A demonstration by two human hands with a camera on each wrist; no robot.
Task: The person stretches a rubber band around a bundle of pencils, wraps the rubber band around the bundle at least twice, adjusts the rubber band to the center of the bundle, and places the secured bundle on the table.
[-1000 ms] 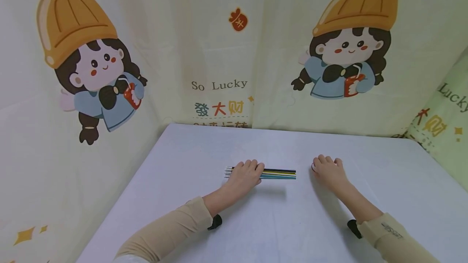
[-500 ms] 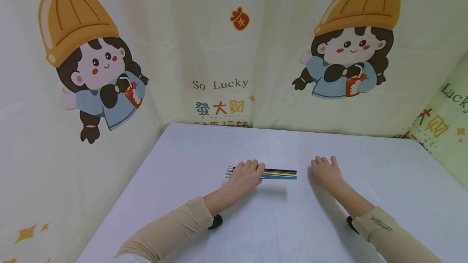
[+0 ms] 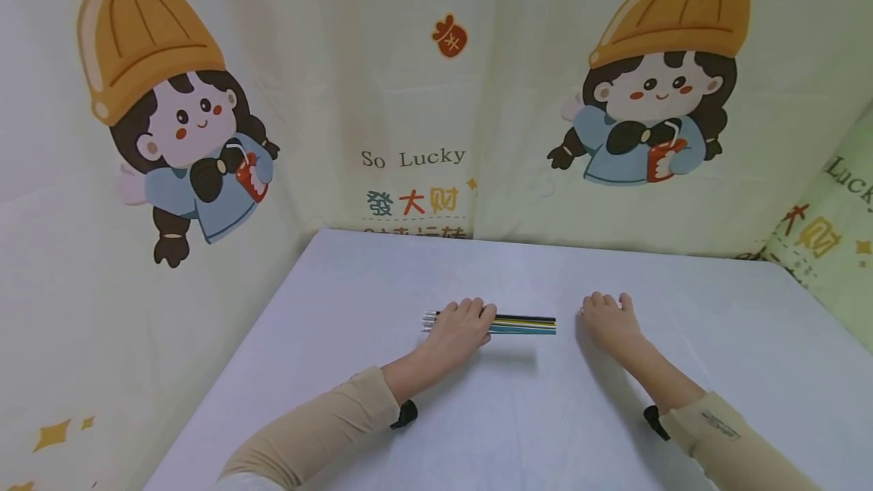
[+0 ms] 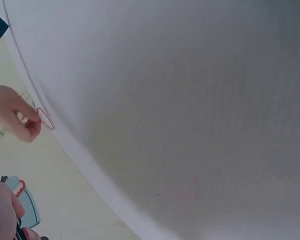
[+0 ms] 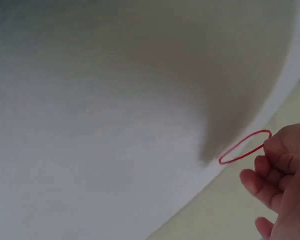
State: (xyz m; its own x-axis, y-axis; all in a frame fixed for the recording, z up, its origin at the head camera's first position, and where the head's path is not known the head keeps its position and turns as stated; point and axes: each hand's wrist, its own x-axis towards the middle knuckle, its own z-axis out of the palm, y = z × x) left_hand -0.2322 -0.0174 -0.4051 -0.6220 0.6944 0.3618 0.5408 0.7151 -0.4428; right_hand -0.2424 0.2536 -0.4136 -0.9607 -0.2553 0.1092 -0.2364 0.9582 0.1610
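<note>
Cream cloth printed with cartoon figures (image 3: 518,104) hangs round me on several sides, and below it stretches my white table (image 3: 546,430), both my arms out over it. Left hand (image 3: 458,328) first: fingers curled firmly round a bundle of slim, pencil-like rods (image 3: 524,325), black, yellow, white and teal, pale ends poking out on my left, the longer free stretch pointing across to my right. A soft shadow sits under them, so I'd say they're held up clear of the tabletop. Over to the right hand (image 5: 285,170), and there's the detail the head view barely gives: a thin red band (image 5: 242,157), pinched at the fingertips, its loop dangling long and narrow, well apart from the rods. Nothing joins the two yet! My read is that we're at the getting-ready stage of a banding job: bundle gathered, loop picked up, no wrap made. What the next move calls for, as I judge it, is spreading that loop wide and bringing it over the free ends while the left grip keeps the rods even. Narrow as it hangs, the loop could snag on one rod and miss its neighbours.
</note>
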